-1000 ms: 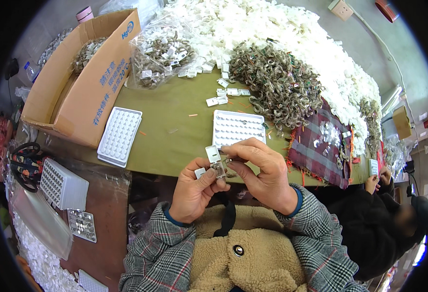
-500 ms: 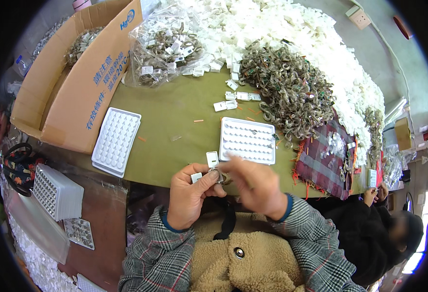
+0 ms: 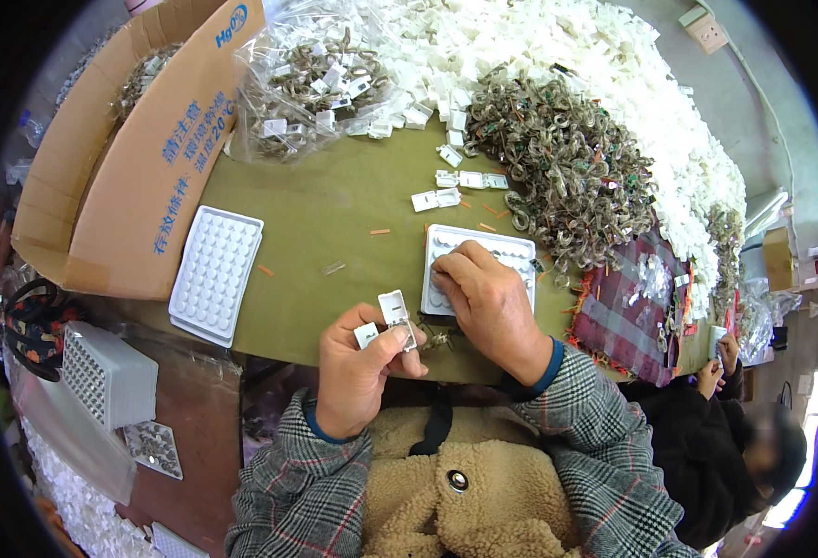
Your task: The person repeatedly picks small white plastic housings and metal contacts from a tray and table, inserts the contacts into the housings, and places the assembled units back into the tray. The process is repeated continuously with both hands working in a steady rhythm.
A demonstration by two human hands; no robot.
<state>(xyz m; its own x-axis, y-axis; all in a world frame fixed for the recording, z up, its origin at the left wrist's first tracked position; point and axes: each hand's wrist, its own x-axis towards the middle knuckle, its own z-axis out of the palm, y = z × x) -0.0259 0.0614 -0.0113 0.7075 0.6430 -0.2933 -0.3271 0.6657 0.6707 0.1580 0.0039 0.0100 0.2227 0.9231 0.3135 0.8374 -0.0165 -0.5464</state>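
My left hand [image 3: 358, 377] grips a small white hinged plastic case [image 3: 392, 305], its lid swung up and the thumb pressed on its lower half. Another small white case piece [image 3: 365, 335] sticks out between the same hand's fingers. Below the case a strand of greyish wire [image 3: 438, 339] hangs toward the right. My right hand [image 3: 494, 307] is over a white tray [image 3: 435, 299] with rows of round wells. Its thumb and fingertips are pinched together at the tray's left side; whatever is between them is hidden.
A cardboard box [image 3: 148, 177] and a stack of white trays [image 3: 213, 279] stand on the left. Tangled wire coils [image 3: 567, 167] and a heap of white cases [image 3: 613, 74] fill the back. A plaid cloth [image 3: 627, 312] lies at right, near another person [image 3: 697, 446].
My right hand has moved from beside the left hand up and right onto the tray, its fingers now pinched there. My left hand keeps the case, now tilted a little.
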